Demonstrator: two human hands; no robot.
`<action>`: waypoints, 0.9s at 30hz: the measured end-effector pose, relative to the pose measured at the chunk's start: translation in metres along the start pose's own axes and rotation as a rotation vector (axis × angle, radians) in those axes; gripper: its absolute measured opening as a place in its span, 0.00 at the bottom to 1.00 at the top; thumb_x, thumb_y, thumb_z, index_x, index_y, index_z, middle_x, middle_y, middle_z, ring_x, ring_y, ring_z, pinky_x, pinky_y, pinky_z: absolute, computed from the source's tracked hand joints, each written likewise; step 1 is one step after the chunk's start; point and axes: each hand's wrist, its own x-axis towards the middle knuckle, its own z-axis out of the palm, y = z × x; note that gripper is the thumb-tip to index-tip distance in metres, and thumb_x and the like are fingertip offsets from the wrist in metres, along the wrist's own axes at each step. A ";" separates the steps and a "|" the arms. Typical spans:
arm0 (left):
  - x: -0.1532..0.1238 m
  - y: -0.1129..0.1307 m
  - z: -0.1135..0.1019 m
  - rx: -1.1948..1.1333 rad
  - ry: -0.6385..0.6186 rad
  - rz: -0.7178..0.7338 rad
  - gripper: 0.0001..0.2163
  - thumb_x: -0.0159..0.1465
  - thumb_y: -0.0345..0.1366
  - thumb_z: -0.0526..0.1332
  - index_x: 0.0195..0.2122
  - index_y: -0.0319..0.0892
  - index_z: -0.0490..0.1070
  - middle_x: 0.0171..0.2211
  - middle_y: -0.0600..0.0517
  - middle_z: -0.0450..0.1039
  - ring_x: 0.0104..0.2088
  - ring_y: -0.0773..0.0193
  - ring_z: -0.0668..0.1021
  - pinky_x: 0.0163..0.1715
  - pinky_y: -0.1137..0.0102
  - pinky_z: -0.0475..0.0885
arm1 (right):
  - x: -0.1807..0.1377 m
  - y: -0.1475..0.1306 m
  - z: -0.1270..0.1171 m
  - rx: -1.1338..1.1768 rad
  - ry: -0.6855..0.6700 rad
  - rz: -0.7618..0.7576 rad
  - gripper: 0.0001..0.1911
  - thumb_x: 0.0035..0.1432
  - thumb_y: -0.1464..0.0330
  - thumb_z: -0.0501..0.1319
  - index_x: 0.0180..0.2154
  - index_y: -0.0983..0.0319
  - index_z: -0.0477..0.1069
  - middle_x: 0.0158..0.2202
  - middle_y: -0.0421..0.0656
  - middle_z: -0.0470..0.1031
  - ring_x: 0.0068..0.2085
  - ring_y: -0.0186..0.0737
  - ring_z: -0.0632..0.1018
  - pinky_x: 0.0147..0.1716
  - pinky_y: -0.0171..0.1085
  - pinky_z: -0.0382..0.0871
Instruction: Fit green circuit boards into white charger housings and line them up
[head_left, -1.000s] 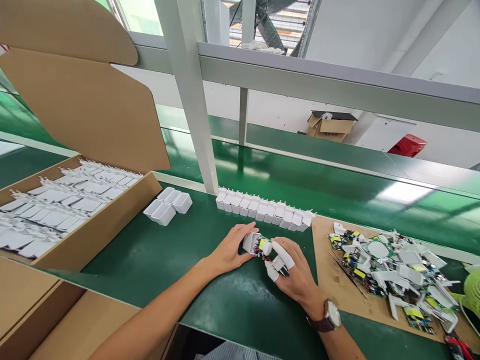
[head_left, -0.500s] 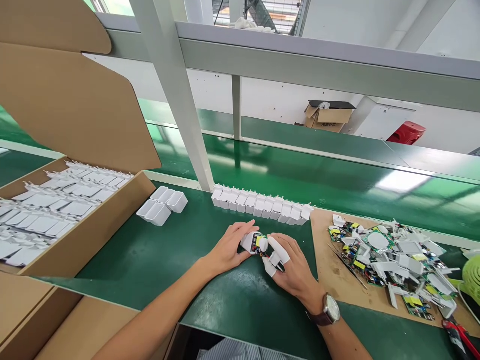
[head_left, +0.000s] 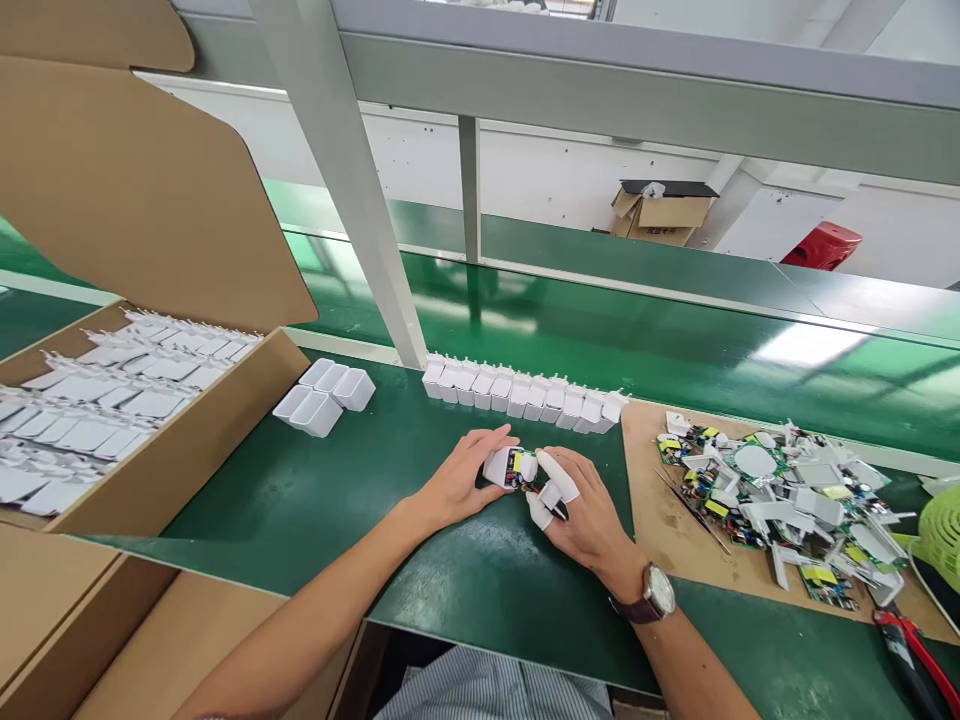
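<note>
My left hand [head_left: 459,478] is closed around a small white charger housing [head_left: 498,466] just above the green bench top. My right hand [head_left: 581,510], with white finger cots on several fingers and a watch on the wrist, pinches a circuit board [head_left: 517,467] with yellow and black parts whose end sits in the housing's open mouth. Both hands meet at the bench's middle, in front of a row of white charger housings [head_left: 517,393] with plug prongs.
An open cardboard box [head_left: 187,440] of white chargers stands at the left. Several empty white shells [head_left: 324,398] lie beside it. A cardboard sheet [head_left: 660,540] at the right carries a pile of circuit boards and covers [head_left: 780,500]. Red-handled pliers [head_left: 911,650] lie at the far right.
The view has tilted slightly downward. Both hands stay together on the housing and board, shifted a little; the board looks pushed somewhat further into the housing.
</note>
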 end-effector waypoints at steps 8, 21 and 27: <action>0.002 0.001 0.000 -0.021 0.020 0.006 0.42 0.66 0.35 0.69 0.74 0.54 0.44 0.62 0.46 0.72 0.61 0.51 0.70 0.62 0.48 0.69 | 0.004 -0.003 -0.004 -0.001 -0.005 0.011 0.37 0.64 0.75 0.59 0.71 0.61 0.51 0.53 0.55 0.75 0.55 0.55 0.75 0.52 0.56 0.78; -0.002 0.004 0.003 -0.229 -0.117 -0.066 0.38 0.69 0.35 0.63 0.74 0.51 0.43 0.67 0.43 0.65 0.64 0.52 0.72 0.64 0.50 0.69 | -0.005 0.006 0.001 0.190 -0.074 0.061 0.33 0.65 0.67 0.63 0.68 0.57 0.57 0.57 0.53 0.73 0.57 0.56 0.75 0.55 0.58 0.75; -0.003 0.007 0.000 -0.377 -0.085 -0.155 0.32 0.71 0.36 0.59 0.73 0.49 0.46 0.66 0.41 0.66 0.63 0.51 0.73 0.63 0.52 0.70 | -0.008 0.012 0.012 0.210 -0.110 0.168 0.24 0.70 0.68 0.58 0.64 0.52 0.64 0.62 0.51 0.70 0.62 0.52 0.73 0.59 0.55 0.74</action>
